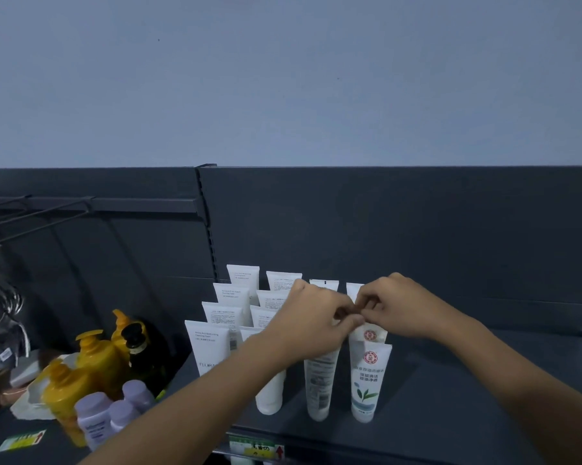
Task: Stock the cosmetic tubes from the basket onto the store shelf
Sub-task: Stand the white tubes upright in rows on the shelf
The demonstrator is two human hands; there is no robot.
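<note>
Several white cosmetic tubes stand cap-down in rows on the dark shelf. The front right tube carries a red emblem and green leaf print. Beside it to the left stands a white tube with small text. My left hand and my right hand meet above these rows, fingertips pinched together at the top edge of a tube with a red emblem in the second row. Further left are plain white tubes. The basket is out of view.
On the shelf section to the left stand yellow pump bottles, a dark bottle and small lilac bottles. Wire hooks jut out at the upper left. A price label sits on the shelf's front edge.
</note>
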